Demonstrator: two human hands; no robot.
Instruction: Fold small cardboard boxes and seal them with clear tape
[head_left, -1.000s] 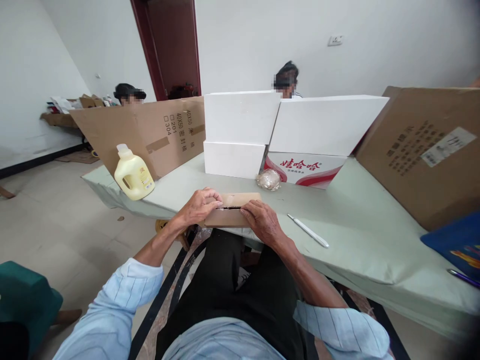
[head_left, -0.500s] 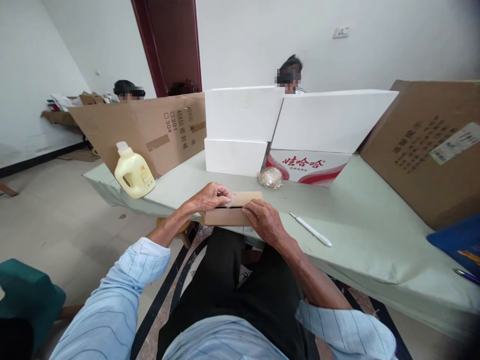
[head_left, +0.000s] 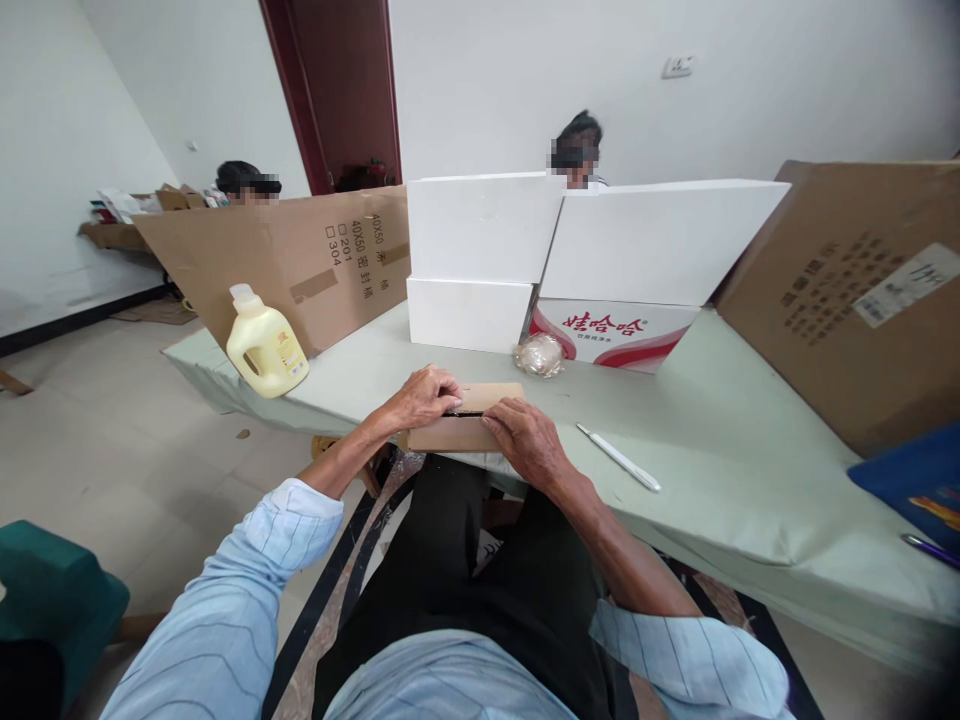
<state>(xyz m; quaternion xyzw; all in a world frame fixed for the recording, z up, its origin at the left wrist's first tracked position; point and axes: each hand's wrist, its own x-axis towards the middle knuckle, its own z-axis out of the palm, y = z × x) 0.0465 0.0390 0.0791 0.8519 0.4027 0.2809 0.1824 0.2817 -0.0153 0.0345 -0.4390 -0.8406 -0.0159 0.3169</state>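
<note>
A small flat cardboard box (head_left: 480,418) lies at the near edge of the pale green table (head_left: 720,440), with a thin dark item across its top. My left hand (head_left: 421,397) rests curled on the box's left end, fingertips pinched at the dark item's left end. My right hand (head_left: 525,438) presses on the box's right side, fingers bent and touching the dark item's right end. What the dark item is cannot be made out.
A white pen-like tool (head_left: 618,457) lies right of my hands. A wrapped roll (head_left: 538,354), white foam boxes (head_left: 480,258), a red-printed carton (head_left: 611,334), a yellow detergent bottle (head_left: 264,345) and large cardboard sheets (head_left: 855,290) stand behind. Two other people sit beyond them.
My left elbow has lifted and the hand has shifted slightly on the box's left end. The box and my right hand stay put.
</note>
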